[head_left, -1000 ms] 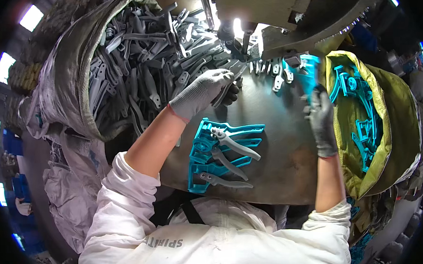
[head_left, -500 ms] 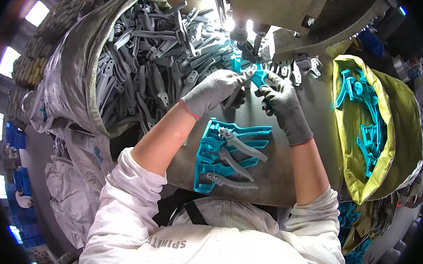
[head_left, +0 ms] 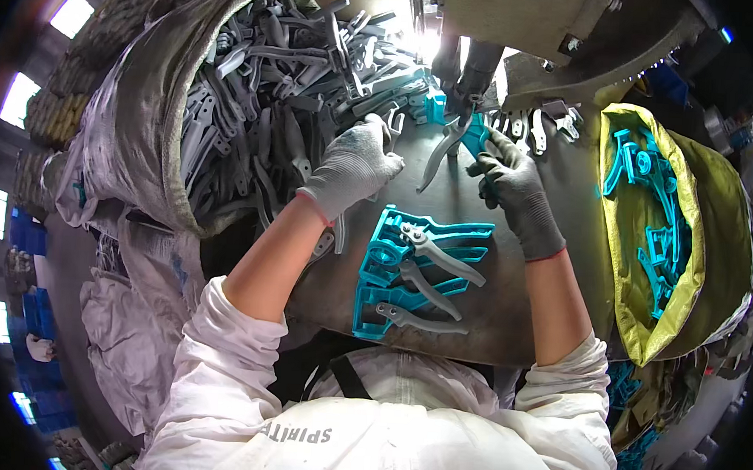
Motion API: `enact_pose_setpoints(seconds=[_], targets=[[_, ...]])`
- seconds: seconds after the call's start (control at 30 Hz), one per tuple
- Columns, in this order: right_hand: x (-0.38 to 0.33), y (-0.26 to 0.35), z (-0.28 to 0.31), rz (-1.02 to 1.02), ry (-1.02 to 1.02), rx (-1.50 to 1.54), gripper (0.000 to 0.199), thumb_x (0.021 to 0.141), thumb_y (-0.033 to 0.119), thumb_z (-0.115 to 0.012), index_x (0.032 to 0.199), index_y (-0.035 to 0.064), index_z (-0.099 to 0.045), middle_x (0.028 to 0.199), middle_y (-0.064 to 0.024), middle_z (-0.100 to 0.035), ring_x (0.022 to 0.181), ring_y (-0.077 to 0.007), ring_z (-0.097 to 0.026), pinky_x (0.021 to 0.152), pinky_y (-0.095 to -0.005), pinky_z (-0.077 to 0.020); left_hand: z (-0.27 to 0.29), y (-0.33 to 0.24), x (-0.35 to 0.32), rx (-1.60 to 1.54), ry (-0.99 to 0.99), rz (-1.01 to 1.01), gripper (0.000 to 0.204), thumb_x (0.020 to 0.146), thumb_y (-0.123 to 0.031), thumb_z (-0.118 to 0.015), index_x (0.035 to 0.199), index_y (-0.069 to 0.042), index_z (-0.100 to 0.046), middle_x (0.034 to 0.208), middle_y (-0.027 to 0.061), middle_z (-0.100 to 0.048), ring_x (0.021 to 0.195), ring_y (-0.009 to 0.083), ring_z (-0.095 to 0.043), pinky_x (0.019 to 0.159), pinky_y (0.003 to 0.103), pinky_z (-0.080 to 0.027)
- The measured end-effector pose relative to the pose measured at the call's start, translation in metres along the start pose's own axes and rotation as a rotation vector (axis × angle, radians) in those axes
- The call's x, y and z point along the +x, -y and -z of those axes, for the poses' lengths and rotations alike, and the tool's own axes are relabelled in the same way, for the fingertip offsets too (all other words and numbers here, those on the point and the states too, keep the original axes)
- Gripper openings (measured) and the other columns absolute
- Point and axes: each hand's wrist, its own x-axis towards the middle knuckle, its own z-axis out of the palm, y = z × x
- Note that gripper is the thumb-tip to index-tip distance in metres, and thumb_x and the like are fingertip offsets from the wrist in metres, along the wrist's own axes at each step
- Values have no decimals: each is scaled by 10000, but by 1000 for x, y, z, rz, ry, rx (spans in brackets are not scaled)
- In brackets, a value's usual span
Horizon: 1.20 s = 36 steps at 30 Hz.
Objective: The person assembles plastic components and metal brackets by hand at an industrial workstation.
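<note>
The blue part is pinched between the thumb and fingers of the right hand at the machine rod, a grey handle against it; it should be held steady, fingertips kept clear. Since the earlier frame, the left hand has been withdrawn toward the grey pile; its fingers are curled, any grip undeterminable.

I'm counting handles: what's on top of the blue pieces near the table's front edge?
Three grey handles lie partly across the blue pieces. What is directly beneath them is covered and cannot be seen.
</note>
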Motion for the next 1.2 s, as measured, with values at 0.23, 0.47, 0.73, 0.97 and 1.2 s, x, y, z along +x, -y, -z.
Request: enact_pose_setpoints(seconds=[0.23, 0.47, 0.73, 0.97, 1.2], targets=[[-12, 10, 5, -3, 47, -18, 517, 840, 59, -519, 1336, -7, -390, 788, -78, -606, 478, -52, -485, 392, -194, -375, 24, -1, -9, -227, -164, -112, 254, 870, -162, -493, 1051, 15, -523, 743, 129, -606, 574, 227, -588, 567, 357, -461], [-8, 2, 8, -76, 90, -43, 469, 843, 48, -506, 1308, 54, -446, 749, -55, -579, 465, -49, -456, 384, -191, -354, 40, -24, -17, -742, 235, 168, 250, 917, -272, -531, 967, -30, -573, 710, -16, -552, 569, 24, -521, 512, 198, -435], [-14, -11, 12, 124, 73, 33, 467, 838, 57, -532, 1301, 45, -471, 786, -17, -604, 545, -37, -494, 480, -192, -410, 14, -54, -20, -884, 262, -90, 296, 939, -289, -510, 1018, -10, -567, 816, 23, -615, 659, 71, -581, 623, 222, -475], [1, 2, 202, 585, -579, -1306, 166, 785, 83, -591, 932, 19, -637, 894, -132, -660, 784, -257, -623, 678, -319, -493, -30, -39, -22, -692, 449, 228, 330, 959, -292, -454, 946, 12, -581, 811, 37, -609, 722, 79, -579, 644, 220, -482], [20, -49, 349, 55, -757, -1891, 683, 789, 41, -482, 1422, 90, -230, 934, -242, -581, 898, -415, -565, 784, -476, -456, -27, -25, -6, -1001, 291, 150, 356, 932, -361, -499, 1003, -16, -552, 853, 44, -605, 680, 100, -595, 590, 238, -497]])
